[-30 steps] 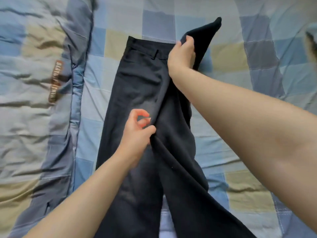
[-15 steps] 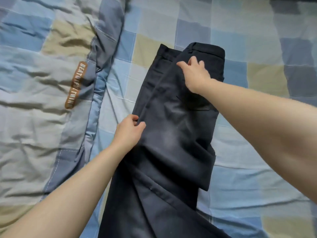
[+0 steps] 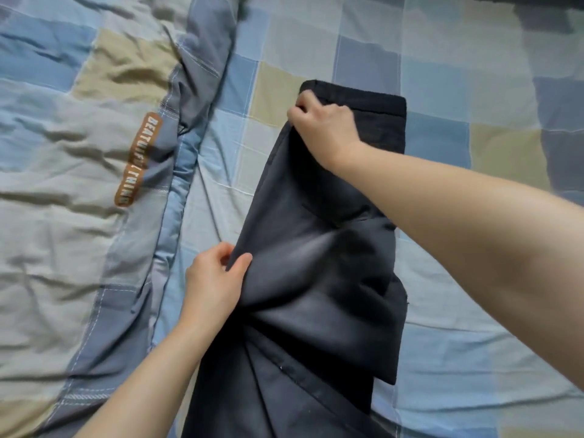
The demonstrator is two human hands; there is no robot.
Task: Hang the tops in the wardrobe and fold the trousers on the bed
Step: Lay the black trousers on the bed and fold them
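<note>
Dark navy trousers [image 3: 319,279] lie lengthwise on the checked bed sheet [image 3: 442,90], folded in half along their length, waistband at the far end. My right hand [image 3: 325,128] grips the left corner of the waistband with closed fingers. My left hand [image 3: 215,279] pinches the left edge of the trousers at about hip height, thumb on top of the cloth. The legs run down out of view at the bottom edge. No tops or wardrobe are visible.
A rumpled blue, grey and beige quilt [image 3: 79,184] with a brown lettered label [image 3: 139,159] covers the left part of the bed. Something dark [image 3: 537,14] lies at the far right top corner.
The right half of the trousers has been folded over onto the left half. My right hand moved to the left waistband corner and closed; my left hand keeps pinching the left edge.
</note>
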